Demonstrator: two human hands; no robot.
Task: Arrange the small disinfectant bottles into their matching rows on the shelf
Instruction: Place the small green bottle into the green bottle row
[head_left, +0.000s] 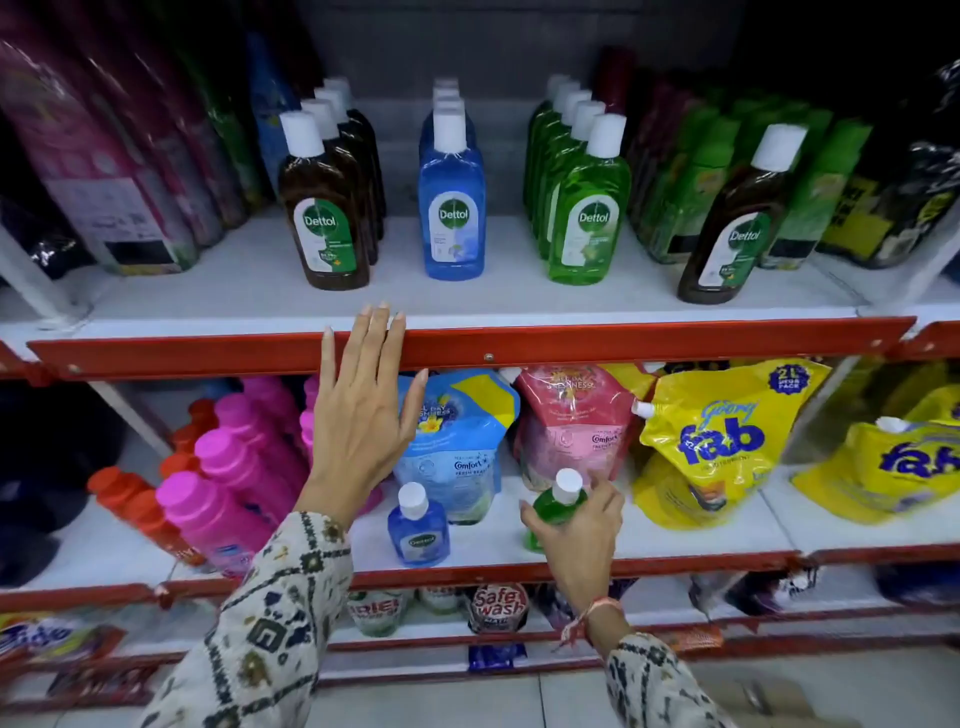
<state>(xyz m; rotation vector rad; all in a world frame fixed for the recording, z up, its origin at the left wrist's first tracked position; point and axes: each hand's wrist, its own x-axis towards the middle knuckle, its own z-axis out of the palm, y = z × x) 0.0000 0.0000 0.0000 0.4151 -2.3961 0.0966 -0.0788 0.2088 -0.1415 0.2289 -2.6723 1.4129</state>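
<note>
A small green disinfectant bottle (555, 504) with a white cap stands on the lower shelf (701, 540), gripped by my right hand (576, 535). A small blue bottle (418, 527) stands upright just left of it, untouched. My left hand (358, 415) is open, fingers spread, its tips on the red edge of the upper shelf (623, 340). On the upper shelf stand rows of brown bottles (324, 208), blue bottles (452, 202) and green bottles (587, 208). A lone brown bottle (732, 223) stands at the right, apart from its row.
Blue and pink softener pouches (462, 441) and yellow detergent pouches (722, 441) fill the lower shelf behind the small bottles. Pink and orange bottles (228, 483) crowd its left. Dark refill packs flank the upper rows. More packs sit on the bottom shelf above the tiled floor.
</note>
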